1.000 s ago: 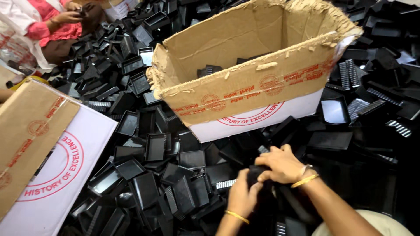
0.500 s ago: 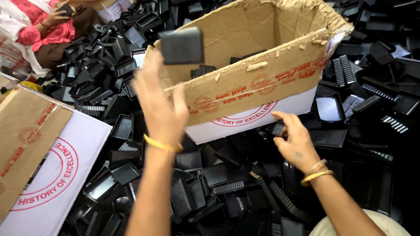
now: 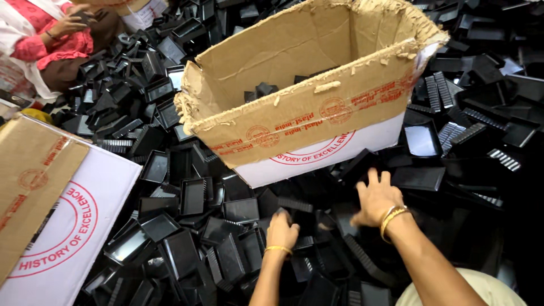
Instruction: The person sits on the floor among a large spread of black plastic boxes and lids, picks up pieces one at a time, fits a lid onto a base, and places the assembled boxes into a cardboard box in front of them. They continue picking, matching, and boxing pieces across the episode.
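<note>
**Both hands down in the heap of black plastic parts**

At the far left lies a flattened cardboard box (image 3: pixel 51 209), brown and white, on the heap's left edge. The heap of black plastic trays (image 3: pixel 187 226) covers the floor. The left hand (image 3: pixel 281 231) is curled down onto the parts below the open carton (image 3: pixel 306 107); whether it grips one cannot be told. The right hand (image 3: pixel 375 196) hovers with fingers spread wide, holding nothing, just before the carton's white front. A few black pieces lie inside the carton.
</note>
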Tool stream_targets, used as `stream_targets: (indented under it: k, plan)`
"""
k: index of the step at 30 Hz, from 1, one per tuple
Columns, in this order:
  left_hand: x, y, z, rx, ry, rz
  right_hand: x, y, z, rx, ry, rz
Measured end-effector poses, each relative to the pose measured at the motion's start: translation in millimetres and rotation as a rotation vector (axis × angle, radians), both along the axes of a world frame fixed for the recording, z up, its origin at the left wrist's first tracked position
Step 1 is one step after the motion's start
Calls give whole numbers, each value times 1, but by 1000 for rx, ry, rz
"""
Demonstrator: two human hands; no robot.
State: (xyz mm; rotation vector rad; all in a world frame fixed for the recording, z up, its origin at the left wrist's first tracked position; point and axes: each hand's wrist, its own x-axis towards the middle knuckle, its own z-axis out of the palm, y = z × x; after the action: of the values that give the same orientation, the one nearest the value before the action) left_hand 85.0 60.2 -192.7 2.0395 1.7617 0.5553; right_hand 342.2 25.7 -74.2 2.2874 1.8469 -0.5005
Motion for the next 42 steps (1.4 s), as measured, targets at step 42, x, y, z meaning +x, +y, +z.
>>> stream_targets:
  k: [42]
  plan:
    - [40, -109, 137, 645, -545, -285, -78, -47, 25, 211, 2467, 118]
